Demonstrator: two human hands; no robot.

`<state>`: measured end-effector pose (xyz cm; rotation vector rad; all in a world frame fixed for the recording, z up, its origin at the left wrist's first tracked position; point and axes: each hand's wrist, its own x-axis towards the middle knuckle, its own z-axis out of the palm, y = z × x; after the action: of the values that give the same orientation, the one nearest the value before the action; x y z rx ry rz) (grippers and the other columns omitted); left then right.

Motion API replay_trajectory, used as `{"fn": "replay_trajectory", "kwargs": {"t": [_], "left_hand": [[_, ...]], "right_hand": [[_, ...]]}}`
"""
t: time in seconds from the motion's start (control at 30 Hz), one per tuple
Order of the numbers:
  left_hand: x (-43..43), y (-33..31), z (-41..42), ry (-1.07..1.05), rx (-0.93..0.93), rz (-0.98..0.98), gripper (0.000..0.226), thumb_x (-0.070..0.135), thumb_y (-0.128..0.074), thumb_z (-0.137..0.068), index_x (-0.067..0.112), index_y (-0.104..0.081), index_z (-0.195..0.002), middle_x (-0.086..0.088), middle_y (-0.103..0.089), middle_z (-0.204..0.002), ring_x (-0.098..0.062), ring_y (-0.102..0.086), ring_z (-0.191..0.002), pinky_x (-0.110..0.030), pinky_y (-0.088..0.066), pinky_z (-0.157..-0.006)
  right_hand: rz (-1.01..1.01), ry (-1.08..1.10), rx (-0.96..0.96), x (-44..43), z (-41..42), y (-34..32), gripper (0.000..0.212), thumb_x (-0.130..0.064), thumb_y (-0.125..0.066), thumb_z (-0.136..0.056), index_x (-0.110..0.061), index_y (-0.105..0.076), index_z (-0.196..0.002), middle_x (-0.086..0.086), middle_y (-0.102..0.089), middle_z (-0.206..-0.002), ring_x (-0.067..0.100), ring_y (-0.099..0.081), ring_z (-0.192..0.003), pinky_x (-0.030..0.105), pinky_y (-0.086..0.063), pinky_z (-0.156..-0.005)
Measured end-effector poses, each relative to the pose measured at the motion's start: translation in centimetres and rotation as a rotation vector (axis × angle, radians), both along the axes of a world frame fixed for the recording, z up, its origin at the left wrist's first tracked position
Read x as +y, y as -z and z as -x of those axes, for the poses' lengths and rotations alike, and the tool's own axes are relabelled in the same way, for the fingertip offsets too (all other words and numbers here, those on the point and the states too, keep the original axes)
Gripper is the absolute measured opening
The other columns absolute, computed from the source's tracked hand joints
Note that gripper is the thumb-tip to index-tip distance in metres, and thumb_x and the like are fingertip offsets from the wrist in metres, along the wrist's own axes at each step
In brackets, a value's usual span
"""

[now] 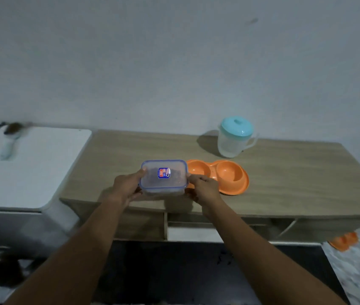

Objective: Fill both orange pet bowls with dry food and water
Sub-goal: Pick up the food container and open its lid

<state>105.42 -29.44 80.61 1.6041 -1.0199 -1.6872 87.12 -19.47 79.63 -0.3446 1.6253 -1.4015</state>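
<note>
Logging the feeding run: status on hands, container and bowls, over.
Left hand, right hand grip lidded food container. Orange double bowl empty beside it. Jug behind, nothing blocking.

my left forearm (82, 245) and right forearm (258, 249) are bare along all that shows, from the lower edge to the wrists. my left hand (126, 187) and right hand (204, 189) are bare too. the dim light blurs any finer marks.

Arms extended, left hand (126, 187) and right hand (204, 188) gripping container (171, 182)
</note>
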Motion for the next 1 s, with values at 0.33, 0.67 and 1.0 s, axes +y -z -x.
{"fn": "replay_trajectory", "kwargs": {"t": [0.33,0.67,1.0], "left_hand": [[-6.0,4.3,-2.6,0.081,-0.035,-0.100,0.044,0.028,-0.072,-0.087,-0.004,-0.061,-0.116,-0.019,-0.065,-0.109,-0.026,-0.065,-0.082,-0.032,-0.054,-0.061],[-9.3,6.4,-1.9,0.136,0.024,-0.234,0.045,0.031,-0.073,-0.085,0.002,-0.061,-0.118,-0.016,-0.068,-0.113,-0.030,-0.065,-0.101,-0.042,-0.053,-0.092],[-9.6,6.4,-1.2,0.083,0.040,-0.111,0.035,0.020,-0.073,-0.086,0.001,-0.063,-0.114,-0.016,-0.069,-0.106,-0.027,-0.068,-0.085,-0.033,-0.055,-0.061]], "right_hand": [[-0.158,0.119,-0.094,-5.5,-4.3,3.8,0.015,-0.019,-0.074,-0.091,-0.013,-0.066,-0.079,0.011,-0.065,-0.074,0.023,-0.059,-0.065,0.033,-0.048,-0.059],[-0.213,0.155,-0.298,-7.4,-3.9,4.1,0.018,-0.026,-0.066,-0.097,-0.014,-0.062,-0.083,-0.002,-0.056,-0.056,0.011,-0.050,-0.051,0.023,-0.043,-0.048],[-0.076,0.334,-0.575,-8.3,-4.4,3.9,0.014,-0.016,-0.067,-0.097,-0.008,-0.062,-0.107,0.003,-0.060,-0.070,0.008,-0.059,-0.042,0.023,-0.052,-0.045]]}}
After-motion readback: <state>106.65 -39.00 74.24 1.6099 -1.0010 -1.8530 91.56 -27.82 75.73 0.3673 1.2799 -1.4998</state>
